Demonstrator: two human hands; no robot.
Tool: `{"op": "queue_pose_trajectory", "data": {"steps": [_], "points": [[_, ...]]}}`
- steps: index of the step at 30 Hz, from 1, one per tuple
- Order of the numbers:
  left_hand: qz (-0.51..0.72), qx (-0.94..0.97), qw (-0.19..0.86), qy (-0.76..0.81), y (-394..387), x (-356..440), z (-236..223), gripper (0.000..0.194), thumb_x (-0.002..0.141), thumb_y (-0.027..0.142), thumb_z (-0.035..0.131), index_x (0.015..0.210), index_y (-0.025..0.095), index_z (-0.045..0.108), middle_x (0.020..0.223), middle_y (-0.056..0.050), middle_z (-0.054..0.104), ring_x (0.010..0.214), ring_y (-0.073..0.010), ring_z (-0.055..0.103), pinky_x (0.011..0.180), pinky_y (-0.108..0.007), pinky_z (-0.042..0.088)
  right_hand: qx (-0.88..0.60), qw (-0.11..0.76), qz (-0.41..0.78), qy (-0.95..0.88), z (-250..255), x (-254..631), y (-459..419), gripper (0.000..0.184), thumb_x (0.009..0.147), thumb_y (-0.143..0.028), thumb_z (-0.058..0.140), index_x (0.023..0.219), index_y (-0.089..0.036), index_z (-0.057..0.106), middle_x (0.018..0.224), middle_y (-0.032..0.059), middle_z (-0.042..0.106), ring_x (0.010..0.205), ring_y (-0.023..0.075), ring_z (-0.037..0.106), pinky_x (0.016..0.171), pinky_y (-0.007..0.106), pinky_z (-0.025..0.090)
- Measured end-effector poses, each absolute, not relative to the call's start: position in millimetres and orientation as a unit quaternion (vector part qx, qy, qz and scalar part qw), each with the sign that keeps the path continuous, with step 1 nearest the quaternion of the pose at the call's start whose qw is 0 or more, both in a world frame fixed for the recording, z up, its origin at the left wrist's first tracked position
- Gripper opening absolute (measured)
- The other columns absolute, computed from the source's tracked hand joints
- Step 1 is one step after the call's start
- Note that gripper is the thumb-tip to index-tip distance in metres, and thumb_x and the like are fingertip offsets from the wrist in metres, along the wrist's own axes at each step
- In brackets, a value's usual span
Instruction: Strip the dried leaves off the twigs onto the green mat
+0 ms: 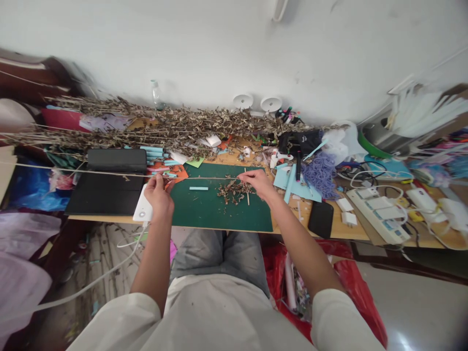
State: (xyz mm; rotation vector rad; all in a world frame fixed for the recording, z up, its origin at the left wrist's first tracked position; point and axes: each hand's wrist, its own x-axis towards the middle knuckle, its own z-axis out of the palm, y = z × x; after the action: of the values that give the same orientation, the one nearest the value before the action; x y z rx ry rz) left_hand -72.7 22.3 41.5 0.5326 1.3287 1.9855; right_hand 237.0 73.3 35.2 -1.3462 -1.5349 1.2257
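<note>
In the head view, the left hand is nearly closed, thumb and fingertips pinching a long thin stem partway along. The right hand has thumb and forefinger together on the stem near its right end, the other fingers loosely curled. Two spaced grips seem to keep this slender piece straight and level between the hands; one alone would probably let it sag or swing. The stem lies across the body, just above the far half of the green mat, and appears to run on past the left hand over the black case to the left edge of the view, likely because it is too long for the mat.

Loose dry leaves sit on the mat beneath and beside the right hand, where the flat surface keeps the crumbs together. A short stick lies among them, pointing away from the body. A blue tube lies alone between the hands, within easy reach of either. More stalks are heaped lengthwise along the wall, which suits their length and leaves the near edge for handwork. The white power bank sits just beside the left hand, its cable hanging off the near edge.
</note>
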Motion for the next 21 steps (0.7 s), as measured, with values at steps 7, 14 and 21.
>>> {"op": "queue_pose_trajectory", "data": {"steps": [7,14,21], "points": [[0.766,0.186,0.329,0.52,23.5,-72.2,44.2,0.025,0.076,0.04,0.066,0.083,0.016,0.061,0.069,0.003,0.056,0.061,-0.0067,0.057,0.067,-0.025,0.055,-0.555,0.387,0.461,-0.575,34.4,224.0,73.3,0.025,0.067,-0.038,0.07,0.08,-0.017,0.077,0.074,0.0046,0.073,0.068,0.0174,0.062,0.066,0.028,0.045],[0.778,0.171,0.296,0.527,23.9,-85.6,47.1,0.023,0.078,0.038,0.065,0.09,0.019,0.064,0.07,0.002,0.054,0.061,-0.0064,0.055,0.066,-0.024,0.054,-0.623,0.383,0.4,-0.552,17.6,230.3,76.5,0.026,0.071,-0.038,0.066,0.081,-0.016,0.076,0.064,0.0043,0.07,0.057,0.0167,0.06,0.056,0.027,0.045],[0.773,0.18,0.328,0.513,22.5,-84.3,51.0,0.024,0.076,0.038,0.067,0.089,0.018,0.065,0.067,0.003,0.052,0.06,-0.0066,0.055,0.064,-0.024,0.054,-0.551,0.335,0.368,-0.67,31.6,233.8,77.3,0.023,0.082,-0.034,0.059,0.092,-0.021,0.075,0.099,0.0057,0.074,0.097,0.0241,0.066,0.088,0.035,0.048]]}}
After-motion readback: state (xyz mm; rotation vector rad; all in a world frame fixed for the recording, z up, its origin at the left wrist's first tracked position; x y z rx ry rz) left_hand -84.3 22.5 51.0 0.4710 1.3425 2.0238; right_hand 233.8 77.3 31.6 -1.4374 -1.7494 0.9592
